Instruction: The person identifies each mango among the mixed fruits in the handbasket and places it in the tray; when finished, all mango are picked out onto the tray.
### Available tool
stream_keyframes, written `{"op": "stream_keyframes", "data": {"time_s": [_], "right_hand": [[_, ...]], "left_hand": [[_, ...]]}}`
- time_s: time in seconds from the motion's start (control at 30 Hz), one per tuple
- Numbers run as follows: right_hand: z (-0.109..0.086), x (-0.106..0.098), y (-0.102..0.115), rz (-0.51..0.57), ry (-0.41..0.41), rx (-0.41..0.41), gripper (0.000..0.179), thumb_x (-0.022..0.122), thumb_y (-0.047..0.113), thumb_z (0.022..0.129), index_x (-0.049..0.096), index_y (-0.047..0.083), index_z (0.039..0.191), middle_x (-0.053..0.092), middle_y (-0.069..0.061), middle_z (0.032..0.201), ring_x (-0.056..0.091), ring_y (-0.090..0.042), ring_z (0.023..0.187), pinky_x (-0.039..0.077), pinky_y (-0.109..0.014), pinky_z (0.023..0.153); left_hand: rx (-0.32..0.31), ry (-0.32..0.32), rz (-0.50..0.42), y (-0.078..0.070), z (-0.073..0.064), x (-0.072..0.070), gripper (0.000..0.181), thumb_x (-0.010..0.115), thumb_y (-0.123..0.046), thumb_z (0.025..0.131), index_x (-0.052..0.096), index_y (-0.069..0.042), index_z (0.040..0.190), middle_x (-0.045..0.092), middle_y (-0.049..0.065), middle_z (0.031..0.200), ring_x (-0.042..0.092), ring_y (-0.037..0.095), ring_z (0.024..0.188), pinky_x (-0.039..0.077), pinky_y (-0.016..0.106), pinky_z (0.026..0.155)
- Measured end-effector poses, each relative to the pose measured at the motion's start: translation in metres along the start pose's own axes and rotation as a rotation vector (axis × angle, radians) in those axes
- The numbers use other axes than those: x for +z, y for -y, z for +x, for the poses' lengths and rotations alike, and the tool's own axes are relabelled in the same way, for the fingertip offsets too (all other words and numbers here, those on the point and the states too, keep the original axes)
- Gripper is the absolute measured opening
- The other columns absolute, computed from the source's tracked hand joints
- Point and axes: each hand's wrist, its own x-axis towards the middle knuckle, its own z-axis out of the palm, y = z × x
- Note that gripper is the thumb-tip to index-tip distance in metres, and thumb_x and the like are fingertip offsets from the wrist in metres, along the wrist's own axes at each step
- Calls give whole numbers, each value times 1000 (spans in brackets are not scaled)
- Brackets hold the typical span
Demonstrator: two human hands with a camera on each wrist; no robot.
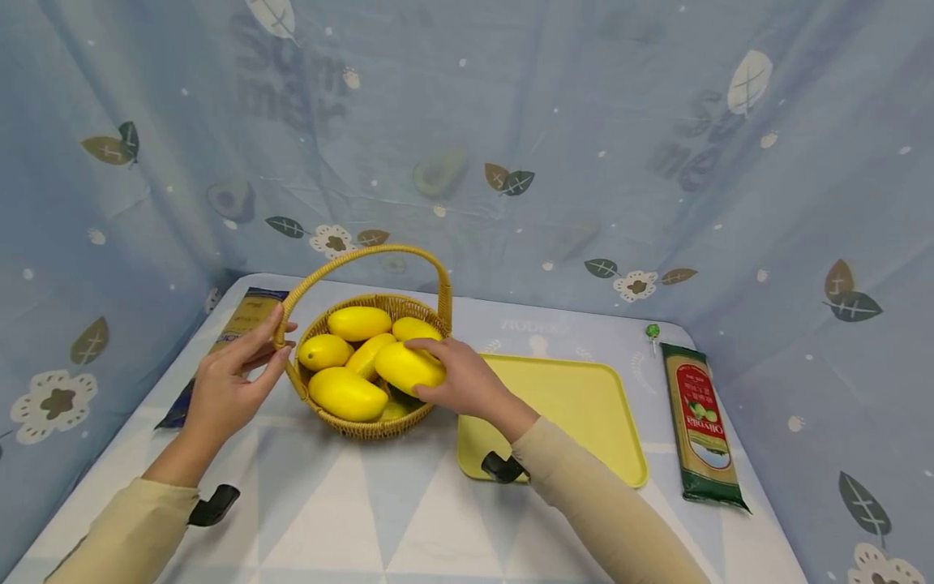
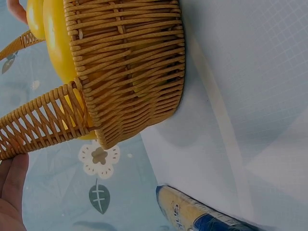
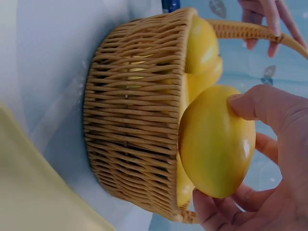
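While the bench [image 1: 438,527] carries a wicker basket [image 3: 130,120] beside a yellow tray [image 1: 569,405], its arched handle [image 1: 379,250] is pinched by the left hand [image 1: 229,381]; the right hand [image 1: 467,377] pinches a yellow mango [image 1: 410,369] at the basket's tray-side rim. A steady handle and firm grip (the skin looks slick) should spare the other mangoes [image 1: 349,395] any nudging.

We observe diffuse, even light, soft shadows on the tabletop [image 1: 438,527], and small highlights on the yellow fruit [image 3: 216,144].
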Motion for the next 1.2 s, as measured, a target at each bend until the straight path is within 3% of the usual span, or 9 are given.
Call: {"op": "stream_keyframes", "data": {"time_s": [0.3, 0.67, 0.97, 1.2], "right_hand": [[-28, -19, -17, 45, -106, 67, 64, 78, 36, 89, 53, 31, 148, 62, -6, 124, 55, -20, 95, 52, -34, 78], [-53, -35, -60, 66, -199, 178, 64, 79, 32, 90, 53, 26, 148, 62, -10, 125, 61, -26, 101, 57, -40, 83], [-51, -17, -95, 89, -168, 339, 66, 79, 32, 90, 51, 24, 149, 61, -15, 128, 60, -31, 111, 56, -48, 92], [-47, 1, -112, 116, -162, 397, 66, 79, 32, 90, 51, 24, 149, 62, -13, 131, 59, -31, 115, 55, -48, 94]], "left_hand": [[5, -3, -3, 0, -1, -1, 86, 76, 24, 74, 53, -12, 150, 72, 16, 120, 59, -16, 104, 49, 5, 85], [-4, -9, 1, 1, 0, 0, 87, 76, 24, 74, 53, -12, 150, 72, 16, 119, 59, -17, 104, 48, 4, 85], [2, -11, -7, 2, -1, 1, 87, 75, 25, 73, 53, -10, 149, 72, 17, 119, 59, -16, 104, 49, 5, 85], [-2, -5, -13, 0, 0, 0, 86, 75, 24, 74, 53, -11, 149, 72, 16, 119, 60, -15, 104, 49, 6, 86]]}}
